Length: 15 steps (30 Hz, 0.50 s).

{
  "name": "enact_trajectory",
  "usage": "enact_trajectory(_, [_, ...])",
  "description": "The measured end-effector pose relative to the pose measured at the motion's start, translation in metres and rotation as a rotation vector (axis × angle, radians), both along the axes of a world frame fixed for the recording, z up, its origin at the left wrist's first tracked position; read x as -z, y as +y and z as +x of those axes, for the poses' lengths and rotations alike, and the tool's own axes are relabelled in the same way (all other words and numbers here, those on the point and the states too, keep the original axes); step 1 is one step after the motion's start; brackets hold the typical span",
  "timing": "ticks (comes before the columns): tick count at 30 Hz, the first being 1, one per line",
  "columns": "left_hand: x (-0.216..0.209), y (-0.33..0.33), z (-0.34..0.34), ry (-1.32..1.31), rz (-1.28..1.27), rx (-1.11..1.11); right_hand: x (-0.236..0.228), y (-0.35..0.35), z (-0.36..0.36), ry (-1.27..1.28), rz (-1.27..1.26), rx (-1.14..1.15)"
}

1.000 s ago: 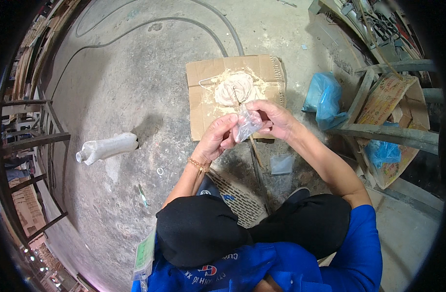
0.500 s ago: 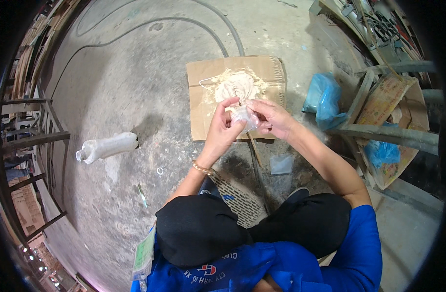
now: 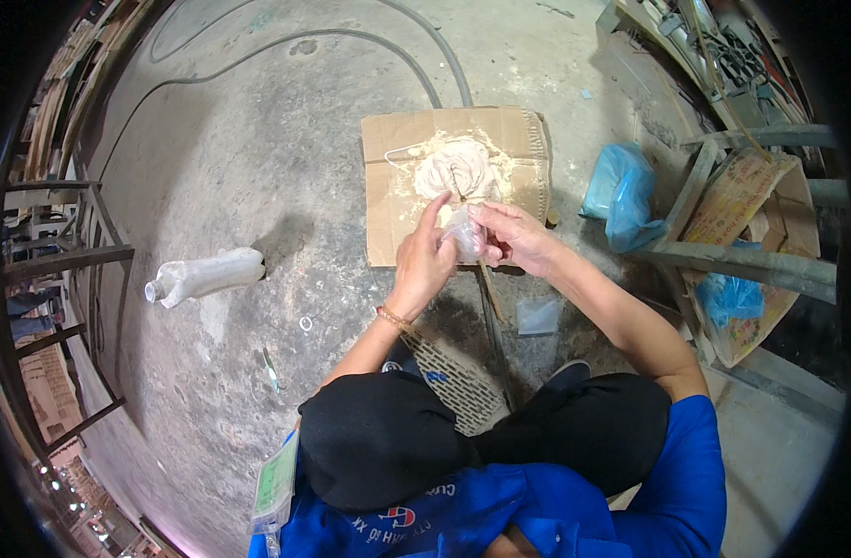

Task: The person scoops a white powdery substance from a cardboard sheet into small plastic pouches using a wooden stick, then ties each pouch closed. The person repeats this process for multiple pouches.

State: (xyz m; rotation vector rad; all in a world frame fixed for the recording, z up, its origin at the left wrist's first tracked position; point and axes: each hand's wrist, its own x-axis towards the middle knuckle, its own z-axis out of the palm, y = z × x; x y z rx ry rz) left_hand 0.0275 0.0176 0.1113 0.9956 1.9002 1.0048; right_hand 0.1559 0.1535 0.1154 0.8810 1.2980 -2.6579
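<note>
A small clear plastic bag (image 3: pixel 462 232) sits pinched between both hands, held just above the near edge of a flat sheet of cardboard (image 3: pixel 388 195) that lies on the concrete floor (image 3: pixel 221 167). The left hand (image 3: pixel 423 265) closes on the bag from its left side, with its index finger raised and pointing up toward the far edge of the cardboard; the right hand (image 3: pixel 514 237) grips it from the right, fingers curled around the crumpled plastic. The two hands are about equally close, touching the bag from opposite sides, so it lies directly between them. Just beyond the bag, on the middle of the cardboard, is a mound of pale putty-like paste (image 3: pixel 462 167) with a thin stick (image 3: pixel 486 279) running from it back toward the person, its long axis pointing near to far. Well apart on the left lies a toppled white plastic bottle (image 3: pixel 207 276); to the right, a blue plastic bag (image 3: pixel 620 191) rests beside a metal frame (image 3: pixel 723 256).
</note>
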Motion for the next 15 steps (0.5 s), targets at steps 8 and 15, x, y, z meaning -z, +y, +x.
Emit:
enact_trajectory(8, [0.001,-0.004,0.001,0.431,-0.035,-0.036,-0.010,-0.025,-0.014,0.054,1.608,-0.044])
enact_trajectory(15, [-0.005,0.007,-0.001,0.563,-0.059,0.082,-0.002,-0.010,-0.008,-0.292,1.640,-0.312])
